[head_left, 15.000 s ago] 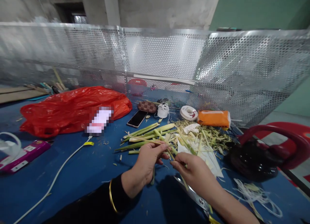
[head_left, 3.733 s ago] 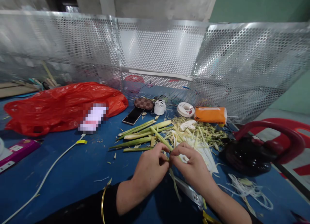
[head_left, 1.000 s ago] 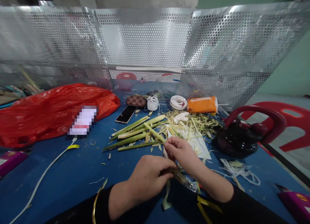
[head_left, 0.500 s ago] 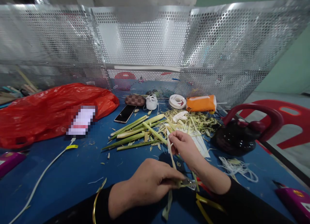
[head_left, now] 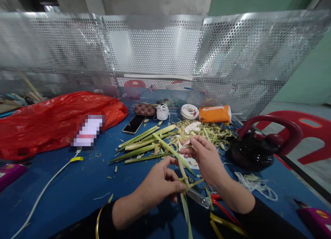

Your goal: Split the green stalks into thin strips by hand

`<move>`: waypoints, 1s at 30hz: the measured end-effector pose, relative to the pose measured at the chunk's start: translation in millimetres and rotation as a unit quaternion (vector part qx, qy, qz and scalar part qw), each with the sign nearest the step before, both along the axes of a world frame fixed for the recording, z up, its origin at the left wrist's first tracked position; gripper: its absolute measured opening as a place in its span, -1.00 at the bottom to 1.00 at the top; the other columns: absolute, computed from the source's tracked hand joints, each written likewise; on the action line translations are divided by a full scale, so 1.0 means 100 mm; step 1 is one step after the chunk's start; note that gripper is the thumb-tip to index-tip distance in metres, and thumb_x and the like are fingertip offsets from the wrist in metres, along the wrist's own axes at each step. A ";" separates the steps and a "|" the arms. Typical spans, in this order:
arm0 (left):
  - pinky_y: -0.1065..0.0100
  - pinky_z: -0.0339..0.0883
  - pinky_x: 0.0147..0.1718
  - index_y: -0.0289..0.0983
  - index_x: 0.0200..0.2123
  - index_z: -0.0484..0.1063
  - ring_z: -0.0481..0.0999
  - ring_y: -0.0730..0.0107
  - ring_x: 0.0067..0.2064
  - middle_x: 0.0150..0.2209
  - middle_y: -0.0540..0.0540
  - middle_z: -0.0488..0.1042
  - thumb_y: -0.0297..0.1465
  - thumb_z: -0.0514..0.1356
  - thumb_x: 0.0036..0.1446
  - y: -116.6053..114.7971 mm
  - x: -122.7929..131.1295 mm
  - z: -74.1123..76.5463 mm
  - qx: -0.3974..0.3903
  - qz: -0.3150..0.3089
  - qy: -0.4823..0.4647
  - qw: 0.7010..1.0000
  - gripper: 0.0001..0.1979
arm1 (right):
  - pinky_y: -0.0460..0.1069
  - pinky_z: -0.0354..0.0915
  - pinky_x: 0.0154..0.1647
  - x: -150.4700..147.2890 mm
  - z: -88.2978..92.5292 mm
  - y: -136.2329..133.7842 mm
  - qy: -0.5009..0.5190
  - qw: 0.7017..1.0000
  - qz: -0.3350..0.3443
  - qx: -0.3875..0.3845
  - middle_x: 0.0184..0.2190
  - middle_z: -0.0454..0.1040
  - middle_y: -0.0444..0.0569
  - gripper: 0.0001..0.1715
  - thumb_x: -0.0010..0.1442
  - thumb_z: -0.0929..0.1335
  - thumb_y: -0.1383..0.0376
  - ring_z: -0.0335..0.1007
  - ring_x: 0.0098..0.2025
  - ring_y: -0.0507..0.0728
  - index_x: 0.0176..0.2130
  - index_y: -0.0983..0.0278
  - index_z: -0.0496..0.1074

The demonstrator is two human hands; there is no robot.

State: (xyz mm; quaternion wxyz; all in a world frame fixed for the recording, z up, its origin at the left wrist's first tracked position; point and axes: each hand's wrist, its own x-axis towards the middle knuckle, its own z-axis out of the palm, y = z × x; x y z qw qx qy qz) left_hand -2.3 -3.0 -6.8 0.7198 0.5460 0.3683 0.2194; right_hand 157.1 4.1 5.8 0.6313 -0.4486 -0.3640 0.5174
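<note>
My left hand (head_left: 160, 182) is closed, pinching the lower part of a thin green leaf strip (head_left: 184, 190) at a small knot just above the blue table (head_left: 77, 190). My right hand (head_left: 204, 156) is closed on the strip's upper end, a little higher and farther away. Beneath both hands lie scissors (head_left: 199, 197) with red and yellow handles. A bundle of green stalks (head_left: 144, 144) rests just beyond my left hand. Pale leaf trimmings (head_left: 209, 132) are heaped beyond my right hand.
A red plastic bag (head_left: 51, 118) lies at the left, a phone (head_left: 133, 123) and brown pouch (head_left: 144, 109) at the back, with a tape roll (head_left: 190, 111) and orange packet (head_left: 215, 114). A dark kettle (head_left: 253, 152) sits right. A perforated metal screen (head_left: 165, 59) walls the far edge.
My left hand has moved up from the scissors and now pinches the strip. My right hand stays closed on the strip's upper end, and the strip has folded between the hands.
</note>
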 end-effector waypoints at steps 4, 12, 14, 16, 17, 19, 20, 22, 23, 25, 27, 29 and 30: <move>0.50 0.26 -0.58 -0.33 -0.23 0.48 0.36 0.58 -0.62 -0.55 0.05 0.41 -0.34 0.28 -0.05 0.00 -0.05 0.03 -0.028 -0.078 0.013 0.996 -0.72 | 0.00 0.40 -0.18 -0.06 0.03 -0.07 -0.069 0.995 0.037 0.058 -0.36 0.52 -0.08 -0.76 0.19 0.34 0.12 0.53 -0.28 0.10 -0.38 0.24 0.36; 0.51 0.24 -0.60 -0.33 -0.33 0.52 0.40 0.56 -0.58 -0.51 -0.01 0.47 -0.25 0.22 0.03 0.00 -0.07 0.05 -0.046 -0.109 0.008 0.993 -0.74 | 0.05 0.38 -0.07 -0.12 0.04 -0.13 -0.166 0.980 0.067 0.084 -0.34 0.50 -0.09 -0.76 0.21 0.32 0.12 0.50 -0.21 0.12 -0.34 0.22 0.41; 0.52 0.21 -0.63 -0.33 -0.29 0.53 0.39 0.56 -0.60 -0.50 -0.02 0.48 -0.22 0.19 0.07 -0.01 -0.07 0.08 -0.052 -0.120 0.010 0.991 -0.71 | 0.05 0.38 -0.07 -0.12 0.03 -0.13 -0.172 0.979 0.074 0.081 -0.34 0.50 -0.09 -0.77 0.22 0.31 0.13 0.50 -0.20 0.13 -0.34 0.22 0.41; 0.53 0.15 -0.66 -0.33 -0.27 0.53 0.35 0.58 -0.62 -0.51 -0.01 0.46 -0.20 0.18 0.09 -0.02 -0.07 0.11 -0.046 -0.133 0.014 0.990 -0.69 | 0.05 0.38 -0.08 -0.12 0.03 -0.13 -0.181 0.977 0.079 0.081 -0.34 0.49 -0.08 -0.78 0.23 0.30 0.14 0.49 -0.20 0.13 -0.33 0.23 0.40; 0.54 0.12 -0.66 -0.33 -0.28 0.54 0.33 0.60 -0.62 -0.52 0.00 0.45 -0.20 0.18 0.09 -0.02 -0.07 0.12 -0.040 -0.138 0.015 0.989 -0.69 | 0.05 0.37 -0.08 -0.12 0.02 -0.13 -0.187 0.976 0.076 0.085 -0.33 0.49 -0.08 -0.79 0.24 0.29 0.15 0.48 -0.20 0.12 -0.32 0.23 0.40; 0.55 0.08 -0.65 -0.34 -0.32 0.54 0.27 0.64 -0.63 -0.53 0.00 0.44 -0.20 0.19 0.09 -0.02 -0.08 0.14 -0.034 -0.151 0.013 0.988 -0.70 | 0.04 0.36 -0.08 -0.12 0.02 -0.14 -0.204 0.972 0.064 0.099 -0.33 0.49 -0.08 -0.80 0.25 0.28 0.17 0.46 -0.20 0.12 -0.31 0.22 0.40; 0.55 0.07 -0.64 -0.35 -0.35 0.54 0.26 0.65 -0.64 -0.54 0.00 0.45 -0.20 0.20 0.09 -0.02 -0.09 0.15 -0.034 -0.156 0.010 0.987 -0.70 | 0.04 0.35 -0.09 -0.12 0.01 -0.14 -0.214 0.969 0.058 0.106 -0.32 0.49 -0.08 -0.80 0.26 0.27 0.18 0.46 -0.19 0.12 -0.31 0.22 0.40; 0.55 0.07 -0.64 -0.35 -0.40 0.50 0.25 0.66 -0.64 -0.54 -0.01 0.46 -0.20 0.22 0.07 0.00 -0.09 0.13 -0.044 -0.153 0.005 0.987 -0.70 | 0.03 0.33 -0.10 -0.12 0.00 -0.14 -0.239 0.963 0.051 0.118 -0.30 0.50 -0.07 -0.80 0.27 0.26 0.19 0.44 -0.18 0.12 -0.29 0.22 0.40; 0.56 0.05 -0.66 -0.35 -0.41 0.48 0.26 0.66 -0.65 -0.54 -0.01 0.48 -0.20 0.23 0.06 0.01 -0.09 0.12 -0.051 -0.141 0.002 0.989 -0.72 | 0.02 0.33 -0.10 -0.12 -0.01 -0.14 -0.251 0.959 0.051 0.122 -0.28 0.50 -0.06 -0.80 0.28 0.25 0.20 0.43 -0.17 0.12 -0.29 0.22 0.40; 0.57 -0.01 -0.69 -0.32 -0.35 0.44 0.28 0.65 -0.67 -0.54 0.00 0.50 -0.24 0.24 0.04 0.02 -0.08 0.09 -0.073 -0.106 -0.005 0.992 -0.76 | 0.00 0.31 -0.13 -0.13 -0.03 -0.14 -0.271 0.953 0.048 0.125 -0.26 0.50 -0.06 -0.80 0.28 0.24 0.21 0.42 -0.17 0.12 -0.28 0.22 0.40; 0.58 -0.04 -0.72 -0.31 -0.29 0.42 0.28 0.65 -0.68 -0.56 0.00 0.50 -0.30 0.24 0.04 0.04 -0.08 0.06 -0.099 -0.079 -0.015 0.992 -0.79 | -0.01 0.30 -0.13 -0.12 -0.04 -0.12 -0.285 0.948 0.043 0.132 -0.25 0.50 -0.06 -0.80 0.28 0.23 0.22 0.41 -0.17 0.11 -0.28 0.21 0.40; 0.60 -0.01 -0.73 -0.33 -0.28 0.42 0.30 0.64 -0.69 -0.57 -0.01 0.50 -0.33 0.23 0.04 0.04 -0.07 0.04 -0.117 -0.063 -0.029 0.991 -0.80 | 0.00 0.29 -0.09 -0.09 -0.04 -0.09 -0.300 0.941 0.035 0.153 -0.21 0.49 -0.05 -0.81 0.28 0.23 0.25 0.39 -0.12 0.12 -0.28 0.21 0.40; 0.60 0.02 -0.74 -0.33 -0.27 0.42 0.33 0.62 -0.68 -0.57 -0.01 0.50 -0.34 0.23 0.04 0.05 -0.07 0.03 -0.121 -0.052 -0.039 0.991 -0.80 | 0.01 0.28 -0.06 -0.07 -0.04 -0.07 -0.312 0.935 0.025 0.168 -0.17 0.47 -0.03 -0.83 0.27 0.24 0.26 0.38 -0.09 0.13 -0.25 0.21 0.41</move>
